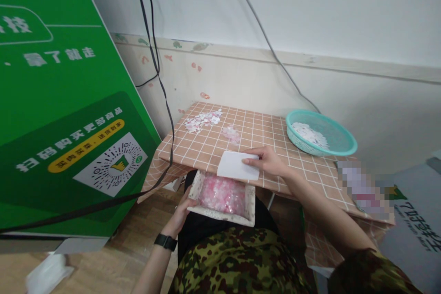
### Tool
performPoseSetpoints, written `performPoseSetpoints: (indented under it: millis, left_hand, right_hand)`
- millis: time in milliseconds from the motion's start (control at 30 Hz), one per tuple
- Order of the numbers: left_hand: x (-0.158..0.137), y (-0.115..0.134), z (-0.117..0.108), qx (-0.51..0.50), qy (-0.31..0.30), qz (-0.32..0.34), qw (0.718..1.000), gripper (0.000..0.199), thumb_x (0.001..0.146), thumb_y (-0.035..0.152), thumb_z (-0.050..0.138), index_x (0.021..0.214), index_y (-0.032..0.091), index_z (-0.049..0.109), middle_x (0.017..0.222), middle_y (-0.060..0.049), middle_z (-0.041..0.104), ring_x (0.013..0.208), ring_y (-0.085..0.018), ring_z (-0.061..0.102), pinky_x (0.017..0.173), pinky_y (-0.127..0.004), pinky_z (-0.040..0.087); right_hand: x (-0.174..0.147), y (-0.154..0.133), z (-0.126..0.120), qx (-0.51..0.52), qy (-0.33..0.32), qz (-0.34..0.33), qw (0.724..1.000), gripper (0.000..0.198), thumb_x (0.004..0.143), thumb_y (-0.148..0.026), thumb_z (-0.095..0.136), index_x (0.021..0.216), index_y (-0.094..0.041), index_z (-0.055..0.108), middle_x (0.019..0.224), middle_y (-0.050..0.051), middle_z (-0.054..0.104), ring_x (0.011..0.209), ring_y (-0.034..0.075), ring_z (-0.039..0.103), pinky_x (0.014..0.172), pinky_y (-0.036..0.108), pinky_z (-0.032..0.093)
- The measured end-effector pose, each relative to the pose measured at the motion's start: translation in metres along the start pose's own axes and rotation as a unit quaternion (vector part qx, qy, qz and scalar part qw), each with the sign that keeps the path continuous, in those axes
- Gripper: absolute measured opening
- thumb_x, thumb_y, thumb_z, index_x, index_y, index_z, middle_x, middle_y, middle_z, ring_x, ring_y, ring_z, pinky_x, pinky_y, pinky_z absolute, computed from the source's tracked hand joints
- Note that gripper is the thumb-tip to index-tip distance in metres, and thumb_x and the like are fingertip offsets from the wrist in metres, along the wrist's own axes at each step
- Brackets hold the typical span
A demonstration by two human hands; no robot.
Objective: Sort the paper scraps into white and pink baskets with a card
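Observation:
My left hand (pixel 182 211) is closed on the left side of a white foam box (pixel 220 217), which is tilted at the table's front edge over my lap. Inside the box lie many small pink and clear packets (pixel 223 194). My right hand (pixel 264 161) grips the right part of a white card (pixel 234 165), held flat at the table edge just above the box. Past the card, on the checked cloth, is a small heap of pink and clear packets (pixel 231 134). Farther left spreads a pile of small white and pink pieces (pixel 203 120).
A turquoise basket (pixel 339 140) with white pieces (pixel 310 134) stands at the table's back right. On the left, a green machine (pixel 62 101) rises, with a dark strap (pixel 168 115) hanging before it. A grey box (pixel 413 211) is at the right.

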State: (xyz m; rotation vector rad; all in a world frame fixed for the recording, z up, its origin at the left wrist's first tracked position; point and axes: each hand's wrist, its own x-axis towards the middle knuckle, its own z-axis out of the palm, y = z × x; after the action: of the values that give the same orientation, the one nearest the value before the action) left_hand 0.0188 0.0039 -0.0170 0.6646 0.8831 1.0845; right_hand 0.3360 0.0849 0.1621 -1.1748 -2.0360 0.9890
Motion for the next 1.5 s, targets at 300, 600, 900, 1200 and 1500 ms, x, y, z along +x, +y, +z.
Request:
performPoseSetpoints:
  millis: [300,600,900,1200,1500]
  left_hand:
    - [0.005,-0.008,-0.007,0.010,0.017,0.007,1.000,0.066,0.067,0.019,0.058,0.132,0.023,0.050,0.120,-0.005,0.067,0.109,-0.031,0.058,0.092,-0.040,0.041]
    - [0.004,-0.007,-0.007,0.006,0.028,-0.006,1.000,0.065,0.066,0.020,0.059,0.131,0.022,0.052,0.119,-0.006,0.067,0.107,-0.031,0.059,0.090,-0.040,0.042]
    - [0.002,0.001,0.001,0.016,0.015,0.011,1.000,0.065,0.067,0.017,0.056,0.131,0.022,0.051,0.114,-0.006,0.068,0.106,-0.030,0.059,0.086,-0.037,0.042]
    - [0.001,0.002,0.002,0.014,-0.004,0.017,1.000,0.063,0.068,0.015,0.054,0.130,0.021,0.052,0.114,-0.006,0.069,0.108,-0.030,0.058,0.091,-0.039,0.039]
    - [0.001,0.000,-0.001,0.008,-0.001,0.017,1.000,0.067,0.069,0.015,0.055,0.135,0.024,0.047,0.116,-0.005,0.068,0.106,-0.029,0.059,0.089,-0.038,0.041]
  right_hand:
    - [0.020,0.067,-0.059,-0.086,0.261,0.069,0.959,0.041,0.075,-0.040,0.065,0.107,-0.015,0.071,0.100,0.009,0.072,0.088,0.028,0.066,0.072,0.038,0.054]
    - [0.053,0.054,-0.052,-0.059,0.139,0.034,0.988,0.032,0.075,-0.034,0.066,0.102,-0.017,0.073,0.097,0.007,0.073,0.085,0.025,0.067,0.071,0.035,0.053]
    - [0.077,0.043,-0.040,-0.092,0.136,-0.018,0.986,0.033,0.078,-0.036,0.065,0.104,-0.017,0.072,0.103,0.009,0.071,0.089,0.025,0.067,0.079,0.038,0.052]
    - [0.080,0.030,-0.046,-0.116,0.098,-0.025,0.988,0.031,0.079,-0.035,0.064,0.104,-0.018,0.072,0.099,0.007,0.072,0.086,0.026,0.067,0.074,0.037,0.053]
    - [0.083,0.033,-0.034,-0.073,0.043,-0.026,0.996,0.032,0.078,-0.034,0.065,0.106,-0.019,0.072,0.097,0.005,0.073,0.081,0.022,0.067,0.066,0.031,0.052]
